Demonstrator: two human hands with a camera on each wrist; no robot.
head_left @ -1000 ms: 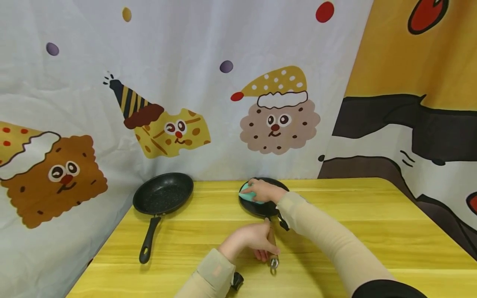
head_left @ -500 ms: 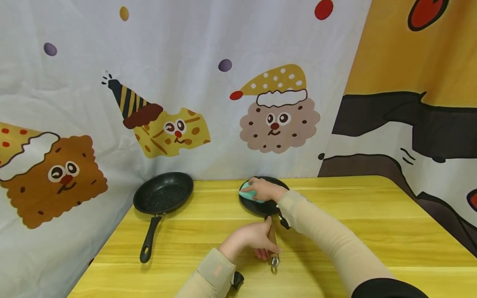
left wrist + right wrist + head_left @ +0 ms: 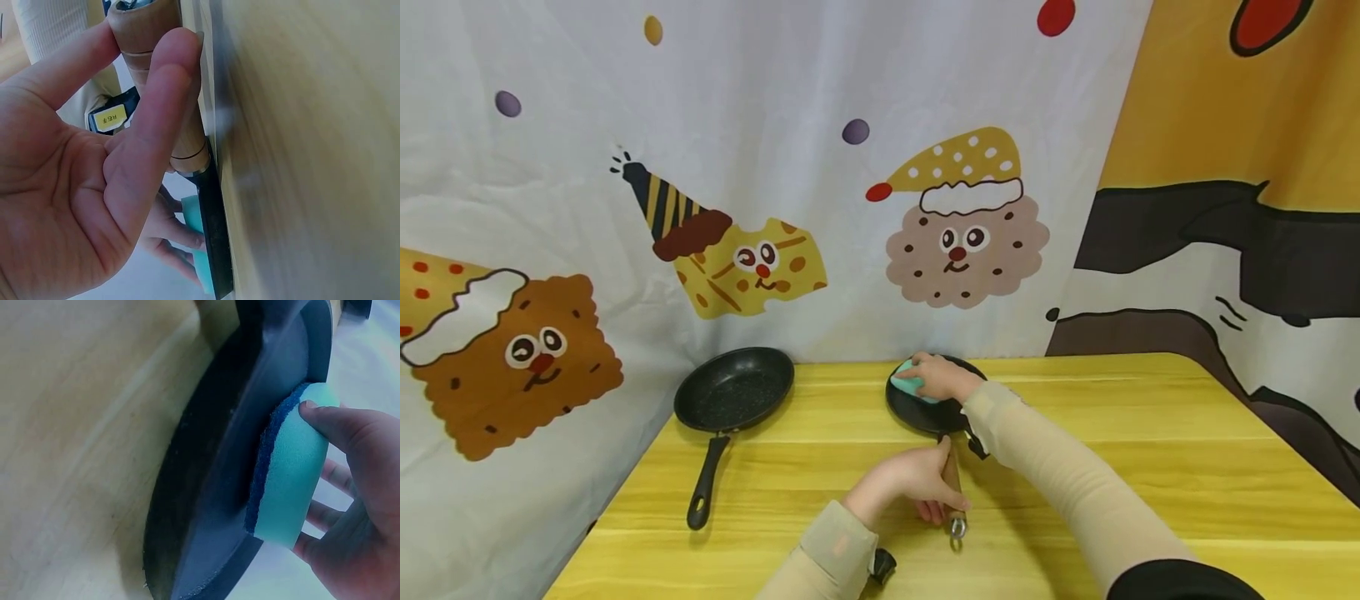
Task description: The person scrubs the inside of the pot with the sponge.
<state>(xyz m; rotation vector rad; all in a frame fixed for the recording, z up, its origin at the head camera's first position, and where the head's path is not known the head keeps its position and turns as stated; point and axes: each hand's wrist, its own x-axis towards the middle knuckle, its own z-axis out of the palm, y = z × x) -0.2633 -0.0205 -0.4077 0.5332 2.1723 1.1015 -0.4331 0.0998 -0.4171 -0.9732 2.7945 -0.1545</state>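
A small black frying pan [image 3: 917, 417] lies near the table's back edge, its wooden handle [image 3: 189, 140] pointing toward me. My left hand [image 3: 917, 483] holds that handle between thumb and fingers, with the metal hanging ring [image 3: 957, 529] showing at its near end. Inside the pan, my right hand [image 3: 942, 379] grips a mint-green sponge [image 3: 290, 475] toward the pan's left side. In the right wrist view, the thumb and fingers pinch the sponge's edges, and its dark blue scouring side [image 3: 265, 465] faces the pan's inner surface.
A larger black frying pan [image 3: 737, 390] with a black handle [image 3: 706, 487] stands to the left on the yellow wood-grain table [image 3: 820, 433]. Behind the table hangs a curtain [image 3: 850, 333] printed with cartoon food.
The sponge and right hand have shifted slightly right within the small pan. The left hand keeps its hold on the handle. The head view has swung slightly.
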